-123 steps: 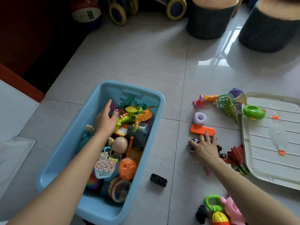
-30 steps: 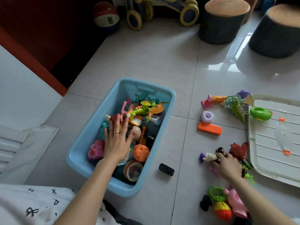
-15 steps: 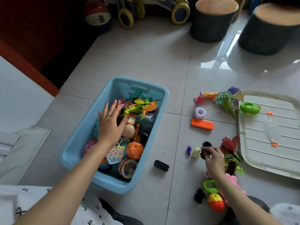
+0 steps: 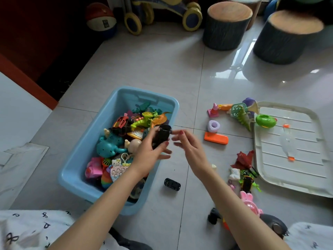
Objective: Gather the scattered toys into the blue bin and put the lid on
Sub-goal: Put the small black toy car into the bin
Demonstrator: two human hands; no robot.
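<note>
The blue bin (image 4: 115, 112) sits on the floor at about 9 o'clock from the middle of the view, and it is already full of toys. Its long side runs from 7 o'clock up to 1 o'clock. The left hand (image 4: 149, 156) is right over the bin's right edge and grips a black toy (image 4: 161, 137) with curled fingers. The toy stands tall in the hand, its long side pointing up toward 12 o'clock; I cannot tell which end is its front. The right hand (image 4: 187, 147) is just beside the toy at 3 o'clock, fingers loose and spread, holding nothing. The left hand is nearer the bin, so I think it only has to move the toy a little toward 9 o'clock and let go. A small black car (image 4: 172, 184) lies at 6 o'clock from the hands. The white lid (image 4: 270, 170) lies flat on the floor at 3 o'clock, not on the bin yet.
</note>
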